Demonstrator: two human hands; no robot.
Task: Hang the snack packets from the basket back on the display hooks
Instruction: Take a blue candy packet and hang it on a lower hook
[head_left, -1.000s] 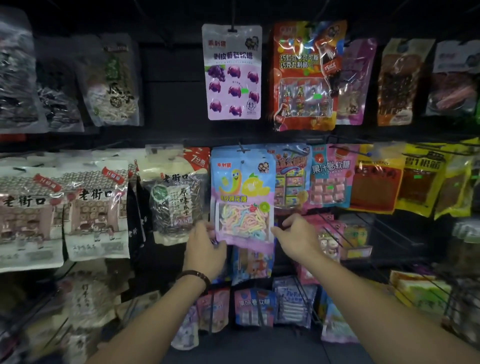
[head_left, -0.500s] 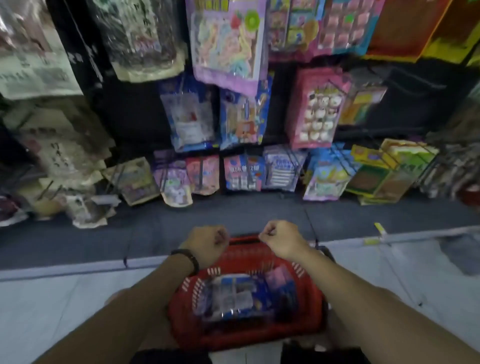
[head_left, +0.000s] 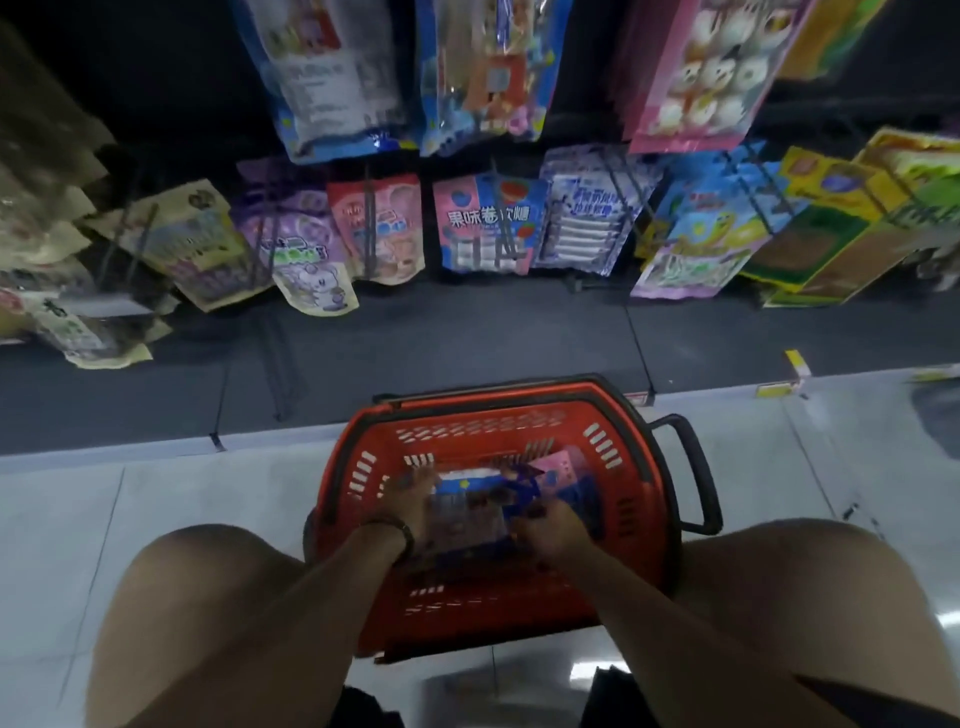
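Note:
A red plastic basket (head_left: 623, 462) stands on the pale floor between my knees. Inside it lie snack packets: a blue one (head_left: 470, 501) on top and a pink one (head_left: 558, 465) behind it. Both hands are down in the basket. My left hand (head_left: 410, 491), with a dark wristband, rests on the blue packet's left edge. My right hand (head_left: 548, 527) grips the packet's right side. Motion blur hides the fingers. Display hooks (head_left: 369, 218) with hanging packets fill the dark shelf wall above.
The basket's black handle (head_left: 691, 467) sticks out to the right. A dark base ledge (head_left: 467, 338) runs along the shelf foot. Low rows of packets (head_left: 485, 223) hang just above it. My bare knees (head_left: 218, 597) flank the basket.
I let go of the hung packet, my view dropped from the shelf to the floor, and both hands went from above the basket rim down onto the blue packet inside.

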